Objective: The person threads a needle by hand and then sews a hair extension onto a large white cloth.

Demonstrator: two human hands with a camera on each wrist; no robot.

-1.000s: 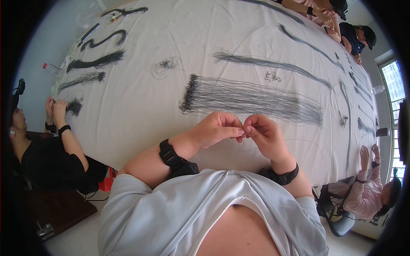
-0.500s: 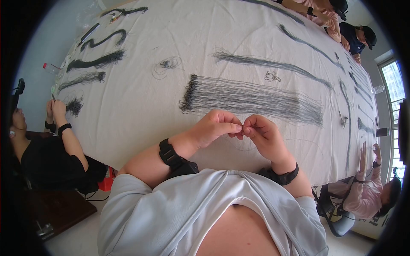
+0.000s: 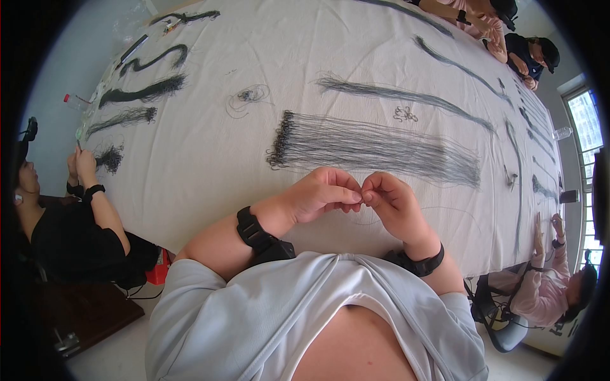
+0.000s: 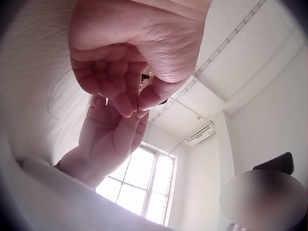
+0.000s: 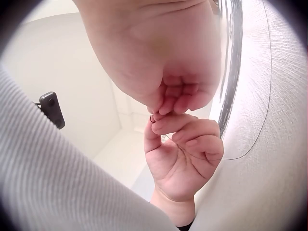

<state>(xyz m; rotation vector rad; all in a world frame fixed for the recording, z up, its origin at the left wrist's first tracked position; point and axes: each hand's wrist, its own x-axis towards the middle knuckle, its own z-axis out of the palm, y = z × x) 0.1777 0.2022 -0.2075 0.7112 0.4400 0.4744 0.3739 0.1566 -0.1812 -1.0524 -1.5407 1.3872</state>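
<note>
My left hand and right hand meet fingertip to fingertip in front of my body, above the near part of the table. Between the left thumb and index finger, a small dark fish hook is pinched, mostly hidden by the fingers. The right thumb and index finger pinch thin fishing line right beside it. The loose fishing line crosses the left palm and curves away over the cloth. Just beyond both hands lies a wide row of lines with dark hooks at its left end.
A small pile of loose hooks lies behind the row, near a long line bundle. A tangled coil of line sits farther left. More dark bundles line the left side. Other people sit around the white-clothed table.
My hands stay together in nearly the same place; the left fingers rose slightly, then came back down. Lines and hooks on the table have not moved.
</note>
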